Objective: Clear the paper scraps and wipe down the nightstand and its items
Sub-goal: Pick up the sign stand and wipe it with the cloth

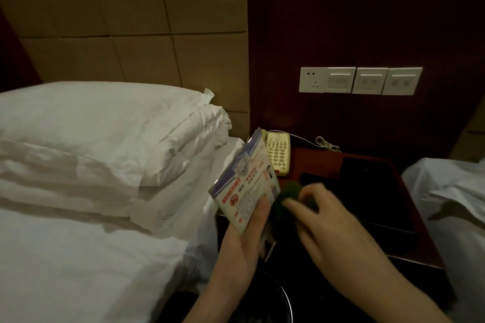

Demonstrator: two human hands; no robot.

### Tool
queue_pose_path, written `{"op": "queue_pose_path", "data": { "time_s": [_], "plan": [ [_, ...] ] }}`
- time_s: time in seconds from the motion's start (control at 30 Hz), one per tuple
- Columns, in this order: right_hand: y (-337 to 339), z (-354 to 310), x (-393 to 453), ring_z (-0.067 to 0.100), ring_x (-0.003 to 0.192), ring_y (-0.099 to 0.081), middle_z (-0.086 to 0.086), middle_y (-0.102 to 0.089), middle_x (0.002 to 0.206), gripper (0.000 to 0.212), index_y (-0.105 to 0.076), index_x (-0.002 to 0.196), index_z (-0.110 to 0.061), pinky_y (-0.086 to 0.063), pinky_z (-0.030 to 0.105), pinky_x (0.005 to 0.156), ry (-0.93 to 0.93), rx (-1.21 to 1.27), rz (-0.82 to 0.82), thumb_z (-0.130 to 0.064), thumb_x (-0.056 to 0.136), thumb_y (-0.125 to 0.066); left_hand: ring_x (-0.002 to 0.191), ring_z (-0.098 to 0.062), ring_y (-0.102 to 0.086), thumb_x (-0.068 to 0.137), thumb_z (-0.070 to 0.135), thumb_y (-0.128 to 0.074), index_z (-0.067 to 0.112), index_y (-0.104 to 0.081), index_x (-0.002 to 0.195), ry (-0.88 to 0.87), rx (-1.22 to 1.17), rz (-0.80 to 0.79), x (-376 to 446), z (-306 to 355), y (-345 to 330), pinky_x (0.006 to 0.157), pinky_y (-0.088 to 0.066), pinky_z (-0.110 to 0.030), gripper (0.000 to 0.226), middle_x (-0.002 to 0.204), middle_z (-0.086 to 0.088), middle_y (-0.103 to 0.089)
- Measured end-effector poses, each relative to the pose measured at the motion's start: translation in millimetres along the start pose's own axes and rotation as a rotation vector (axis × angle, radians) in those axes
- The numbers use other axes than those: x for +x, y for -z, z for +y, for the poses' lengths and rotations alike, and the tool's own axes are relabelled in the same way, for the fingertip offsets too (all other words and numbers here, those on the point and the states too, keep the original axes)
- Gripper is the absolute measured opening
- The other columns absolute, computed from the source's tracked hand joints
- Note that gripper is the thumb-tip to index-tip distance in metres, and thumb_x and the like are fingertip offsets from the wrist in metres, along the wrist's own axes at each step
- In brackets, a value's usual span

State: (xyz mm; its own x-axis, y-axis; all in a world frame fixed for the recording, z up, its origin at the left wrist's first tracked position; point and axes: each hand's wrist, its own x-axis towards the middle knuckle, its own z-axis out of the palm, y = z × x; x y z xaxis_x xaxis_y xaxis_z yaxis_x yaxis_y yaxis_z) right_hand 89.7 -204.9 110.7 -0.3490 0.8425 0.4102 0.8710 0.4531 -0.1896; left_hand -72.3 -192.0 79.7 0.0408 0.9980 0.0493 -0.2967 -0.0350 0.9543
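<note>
My left hand (pixel 252 228) grips a printed card sign (pixel 246 181) with a blue border and red marks, tilted up above the nightstand's front left corner. My right hand (pixel 322 217) holds a bunched dark green cloth (pixel 287 198) pressed against the back of the card. The reddish-brown nightstand (pixel 409 207) has a dark top. A cream push-button phone (pixel 278 152) lies at its back left, its cord (pixel 325 143) coiled behind. No loose paper scraps show in this dim view.
A bed with white sheets and stacked pillows (pixel 105 144) lies to the left. A second bed's white cover (pixel 451 191) is at the right. A wall plate with a socket and switches (pixel 359 81) hangs above the nightstand. A dark round bin rim (pixel 286 296) shows below my hands.
</note>
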Motion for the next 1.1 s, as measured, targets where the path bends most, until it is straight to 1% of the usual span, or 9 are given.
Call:
{"op": "queue_pose_path", "data": {
  "time_s": [0.2, 0.3, 0.4, 0.43, 0.47, 0.6, 0.83, 0.97, 1.1],
  "plan": [
    [-20, -18, -22, 0.006, 0.09, -0.06, -0.002, -0.054, 0.119, 0.056, -0.06, 0.129, -0.028, -0.055, 0.018, 0.052, 0.195, 0.043, -0.147, -0.034, 0.078, -0.082, 0.116, -0.006, -0.071, 0.071, 0.051, -0.076, 0.04, -0.064, 0.124, 0.012, 0.006, 0.093, 2, 1, 5, 0.112, -0.052, -0.04, 0.055, 0.116, 0.018, -0.078],
    [-9, 7, -8, -0.001, 0.1, -0.053, -0.012, -0.042, 0.132, 0.046, -0.054, 0.14, -0.036, -0.049, 0.013, 0.076, -0.015, 0.065, 0.017, -0.036, 0.094, -0.061, 0.107, -0.001, -0.073, 0.083, 0.032, -0.07, 0.037, -0.062, 0.119, 0.005, -0.002, 0.06, -3, 3, 4, 0.089, -0.058, -0.018, 0.038, 0.105, 0.02, -0.079],
    [3, 29, -1, -0.008, 0.108, -0.052, -0.029, -0.044, 0.126, 0.036, -0.057, 0.135, -0.044, -0.047, 0.015, 0.087, -0.279, 0.411, 0.08, -0.033, 0.1, -0.057, 0.102, -0.009, -0.06, 0.086, 0.031, -0.068, 0.027, -0.064, 0.111, 0.019, 0.075, 0.035, -7, 10, 13, 0.057, -0.035, -0.003, 0.026, 0.08, -0.004, -0.074],
    [5, 30, -1, -0.007, 0.11, -0.055, -0.028, -0.051, 0.124, 0.034, -0.061, 0.13, -0.045, -0.05, 0.021, 0.091, -0.35, 0.613, 0.104, -0.03, 0.1, -0.058, 0.074, -0.004, -0.075, 0.08, 0.035, -0.072, 0.026, -0.065, 0.108, 0.026, 0.105, 0.03, -7, 13, 15, 0.052, -0.037, -0.005, 0.03, 0.075, 0.0, -0.074],
    [4, 28, -2, -0.003, 0.111, -0.06, -0.022, -0.059, 0.123, 0.033, -0.064, 0.127, -0.045, -0.054, 0.027, 0.093, -0.417, 0.802, 0.118, -0.027, 0.1, -0.059, 0.054, 0.005, -0.061, 0.075, 0.037, -0.077, 0.023, -0.066, 0.107, 0.031, 0.124, 0.028, -3, 12, 19, 0.05, -0.042, -0.008, 0.036, 0.071, 0.005, -0.073],
    [-3, 9, -10, 0.01, 0.109, -0.071, -0.008, -0.073, 0.119, 0.032, -0.068, 0.127, -0.035, -0.06, 0.034, 0.09, -0.525, 1.214, -0.001, -0.025, 0.098, -0.058, 0.107, -0.028, -0.077, 0.067, 0.019, -0.099, 0.01, -0.073, 0.121, 0.059, 0.085, -0.069, 7, 4, 34, 0.084, -0.063, -0.038, 0.061, 0.113, -0.011, -0.08],
    [-13, -1, -19, 0.013, 0.103, -0.073, -0.003, -0.077, 0.109, 0.036, -0.07, 0.122, -0.029, -0.057, 0.019, 0.078, -0.531, 1.302, -0.025, -0.021, 0.088, -0.065, 0.098, -0.029, -0.079, 0.063, 0.019, -0.095, 0.018, -0.084, 0.099, -0.033, 0.197, 0.008, 20, 12, 42, 0.079, -0.065, -0.038, 0.038, 0.104, -0.01, -0.082],
    [-19, -1, -19, 0.01, 0.106, -0.072, -0.005, -0.077, 0.111, 0.039, -0.069, 0.125, -0.029, -0.056, 0.017, 0.081, -0.515, 1.281, -0.036, -0.023, 0.087, -0.065, 0.1, -0.031, -0.078, 0.069, 0.019, -0.098, 0.014, -0.079, 0.11, -0.041, 0.229, 0.049, 16, 9, 41, 0.079, -0.065, -0.051, 0.045, 0.107, -0.009, -0.081],
    [-21, -1, -22, 0.009, 0.113, -0.067, -0.007, -0.072, 0.12, 0.033, -0.071, 0.116, -0.049, -0.055, 0.031, 0.096, -0.46, 1.191, -0.038, -0.034, 0.086, -0.066, 0.099, -0.029, -0.078, 0.068, 0.017, -0.09, 0.006, -0.066, 0.127, -0.022, 0.199, 0.069, 14, 6, 46, 0.067, -0.064, -0.036, 0.064, 0.111, -0.009, -0.08]
  ]
}}
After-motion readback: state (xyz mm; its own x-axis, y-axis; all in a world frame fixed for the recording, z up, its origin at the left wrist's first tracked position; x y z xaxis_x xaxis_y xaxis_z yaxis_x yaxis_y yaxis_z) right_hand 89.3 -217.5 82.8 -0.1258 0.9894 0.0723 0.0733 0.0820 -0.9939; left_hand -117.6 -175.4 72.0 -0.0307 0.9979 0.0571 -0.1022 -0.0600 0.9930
